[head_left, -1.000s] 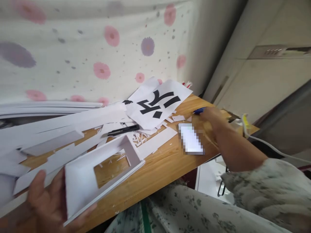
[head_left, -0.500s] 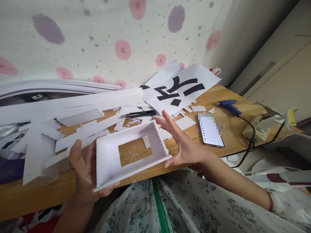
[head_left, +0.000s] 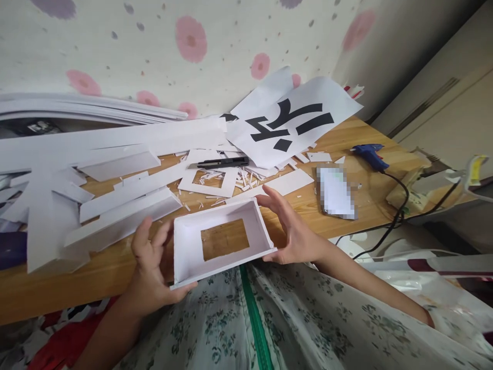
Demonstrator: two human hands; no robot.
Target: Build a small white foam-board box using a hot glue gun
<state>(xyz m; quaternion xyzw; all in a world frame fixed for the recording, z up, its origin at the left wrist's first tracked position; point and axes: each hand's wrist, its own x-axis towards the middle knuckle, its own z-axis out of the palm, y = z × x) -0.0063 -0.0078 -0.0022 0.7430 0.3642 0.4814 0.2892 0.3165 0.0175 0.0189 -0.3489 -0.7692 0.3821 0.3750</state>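
Observation:
Between my two hands is a shallow white box [head_left: 188, 246] with raised walls and a rectangular opening in its base, through which the wooden table shows. My left hand [head_left: 152, 267] grips its left end, thumb and fingers on opposite sides. At the right end, my right hand [head_left: 290, 231] holds the corner edges between thumb and fingers. Behind the box lie a flat white frame [head_left: 227, 183] with a square hole and a black utility knife [head_left: 223, 162].
White board strips and scraps [head_left: 127, 216] cover the table's left. A printed sheet [head_left: 269, 118] with black shapes lies at the back. Further right are a phone [head_left: 336, 192], a blue glue gun [head_left: 370, 155] with its cable, and a power strip [head_left: 408, 192]. The wooden table's front edge [head_left: 50, 300] is near me.
The box has shifted a little to the right with my left hand. My right hand has closed in on its right end. The camera view has tilted down slightly.

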